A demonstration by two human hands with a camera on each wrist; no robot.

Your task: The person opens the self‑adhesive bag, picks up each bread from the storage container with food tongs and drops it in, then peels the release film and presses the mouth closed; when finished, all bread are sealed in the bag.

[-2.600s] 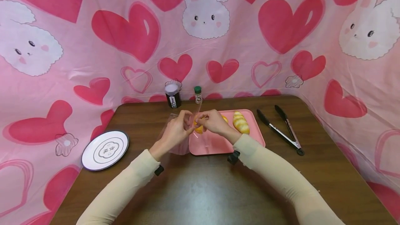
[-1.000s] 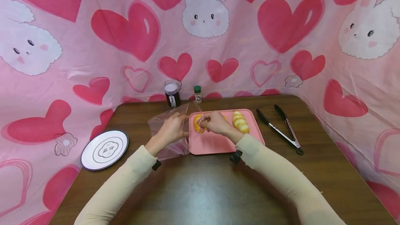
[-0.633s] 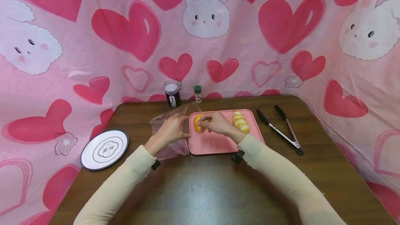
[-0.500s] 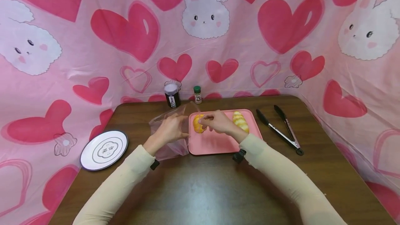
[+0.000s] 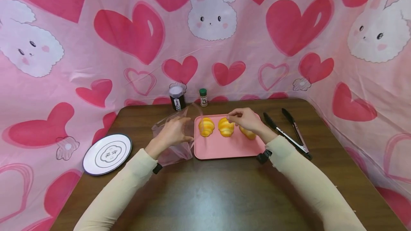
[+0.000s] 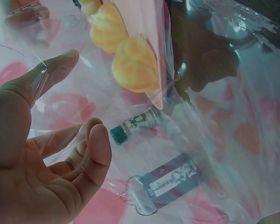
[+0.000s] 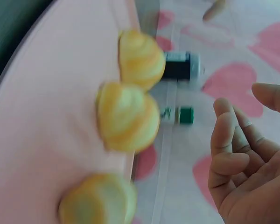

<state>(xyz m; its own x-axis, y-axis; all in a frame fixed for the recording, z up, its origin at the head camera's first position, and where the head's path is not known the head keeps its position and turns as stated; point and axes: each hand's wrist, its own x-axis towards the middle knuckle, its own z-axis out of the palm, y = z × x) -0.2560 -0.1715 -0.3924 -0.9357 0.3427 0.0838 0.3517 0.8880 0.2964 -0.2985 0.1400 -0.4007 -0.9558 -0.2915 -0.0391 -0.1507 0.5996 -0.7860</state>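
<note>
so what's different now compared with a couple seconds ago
The right hand has moved right, from the edge of the clear bag to over the pink tray. The left hand shifted slightly left at the bag, thumb and fingers wider apart, and the bag is spread wider. The breads, plate, tongs, dark jar and green-capped bottle look unmoved.

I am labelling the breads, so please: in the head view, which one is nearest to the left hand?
The leftmost bread on the pink tray; the middle bread and partly hidden rightmost bread lie farther from the left hand.
</note>
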